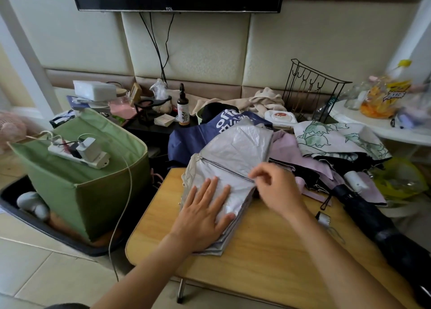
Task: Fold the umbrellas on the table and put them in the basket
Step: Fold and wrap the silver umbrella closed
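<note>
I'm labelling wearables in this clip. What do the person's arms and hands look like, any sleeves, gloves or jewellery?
Both forearms are bare as far as the frame shows: no sleeves, gloves, watch or bracelet. The left hand and right hand show no rings, and the nails look short and unpainted.

Bare worktop [268, 245] lay open at six o'clock. Heaped umbrellas [331, 145] blocked twelve to two o'clock, a black folded umbrella [373, 220] barred three o'clock, and a power strip [79, 152] lay across the green basket [98, 192] at nine o'clock.
</note>
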The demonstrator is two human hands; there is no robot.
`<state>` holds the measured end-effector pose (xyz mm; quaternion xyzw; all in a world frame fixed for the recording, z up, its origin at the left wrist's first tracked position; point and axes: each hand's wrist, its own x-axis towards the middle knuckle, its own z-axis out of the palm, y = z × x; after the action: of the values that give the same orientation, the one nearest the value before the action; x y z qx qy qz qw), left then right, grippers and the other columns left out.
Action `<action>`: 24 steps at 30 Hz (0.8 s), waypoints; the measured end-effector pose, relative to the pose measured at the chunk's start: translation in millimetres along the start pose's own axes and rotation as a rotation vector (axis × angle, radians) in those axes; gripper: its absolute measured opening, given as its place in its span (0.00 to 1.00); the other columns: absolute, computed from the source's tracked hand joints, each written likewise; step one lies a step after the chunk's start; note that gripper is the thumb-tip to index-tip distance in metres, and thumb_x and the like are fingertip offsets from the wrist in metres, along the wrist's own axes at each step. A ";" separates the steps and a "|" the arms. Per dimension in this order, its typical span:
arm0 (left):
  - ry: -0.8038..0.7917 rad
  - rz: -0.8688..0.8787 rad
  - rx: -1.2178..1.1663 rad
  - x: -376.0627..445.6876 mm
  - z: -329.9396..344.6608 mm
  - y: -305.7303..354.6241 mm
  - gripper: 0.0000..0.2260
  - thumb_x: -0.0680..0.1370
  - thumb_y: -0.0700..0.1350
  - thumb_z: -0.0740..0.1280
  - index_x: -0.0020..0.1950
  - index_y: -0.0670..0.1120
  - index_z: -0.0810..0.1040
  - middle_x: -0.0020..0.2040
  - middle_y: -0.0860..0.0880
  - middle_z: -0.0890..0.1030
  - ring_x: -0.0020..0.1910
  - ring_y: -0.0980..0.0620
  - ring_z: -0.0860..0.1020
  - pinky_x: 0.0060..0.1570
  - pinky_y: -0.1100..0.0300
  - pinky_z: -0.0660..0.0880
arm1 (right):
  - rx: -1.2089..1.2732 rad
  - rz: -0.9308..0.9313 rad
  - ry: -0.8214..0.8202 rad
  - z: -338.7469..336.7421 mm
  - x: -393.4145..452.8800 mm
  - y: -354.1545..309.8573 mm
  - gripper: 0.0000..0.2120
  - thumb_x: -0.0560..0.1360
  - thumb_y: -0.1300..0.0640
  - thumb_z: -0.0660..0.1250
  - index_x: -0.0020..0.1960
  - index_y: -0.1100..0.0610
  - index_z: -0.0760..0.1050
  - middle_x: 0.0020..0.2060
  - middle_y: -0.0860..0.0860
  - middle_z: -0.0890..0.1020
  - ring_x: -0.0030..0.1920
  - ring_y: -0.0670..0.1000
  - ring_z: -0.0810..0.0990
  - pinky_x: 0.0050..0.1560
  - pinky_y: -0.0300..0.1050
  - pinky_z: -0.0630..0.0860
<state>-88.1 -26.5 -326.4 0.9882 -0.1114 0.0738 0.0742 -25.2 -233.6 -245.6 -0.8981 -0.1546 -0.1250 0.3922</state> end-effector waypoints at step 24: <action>0.073 0.003 -0.107 -0.3 -6.8 -6.4 0.33 0.78 0.72 0.49 0.81 0.63 0.57 0.80 0.53 0.62 0.80 0.50 0.59 0.78 0.53 0.55 | -0.186 -0.472 -0.294 33.9 -11.3 1.6 0.16 0.72 0.53 0.74 0.59 0.47 0.75 0.56 0.42 0.72 0.59 0.45 0.71 0.61 0.37 0.68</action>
<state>-87.8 -19.1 -320.6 0.9794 -0.1137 0.1040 0.1308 -31.5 -211.5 -273.0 -0.8778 -0.4025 -0.0950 0.2418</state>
